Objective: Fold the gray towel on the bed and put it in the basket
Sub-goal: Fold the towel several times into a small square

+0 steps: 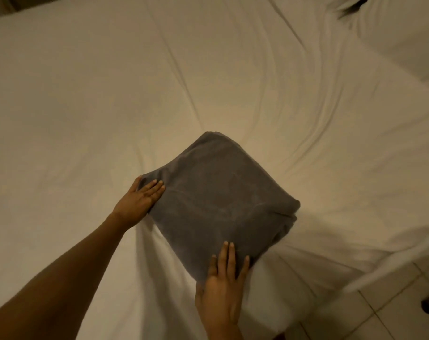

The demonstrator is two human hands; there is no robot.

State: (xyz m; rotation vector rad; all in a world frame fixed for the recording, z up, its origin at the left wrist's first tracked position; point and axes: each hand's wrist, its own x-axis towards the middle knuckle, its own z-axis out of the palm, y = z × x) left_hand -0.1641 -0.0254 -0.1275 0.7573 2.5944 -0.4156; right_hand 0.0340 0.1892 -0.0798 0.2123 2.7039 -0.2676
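Observation:
The gray towel [218, 200] lies folded into a thick square on the white bed [85, 94], near the bed's front edge. My left hand [139, 200] is at the towel's left corner, fingers on top and thumb along the edge. My right hand [223, 288] is at the near corner, fingers spread flat over the top, thumb out to the left. Whether either hand grips underneath is hidden. No basket is in view.
The wrinkled white sheet stretches far to the left and back. Pale floor tiles [380, 310] show at the bottom right past the bed's corner. White pillows or bedding [404, 33] lie at the far right, with something dark [353, 7] at the top edge.

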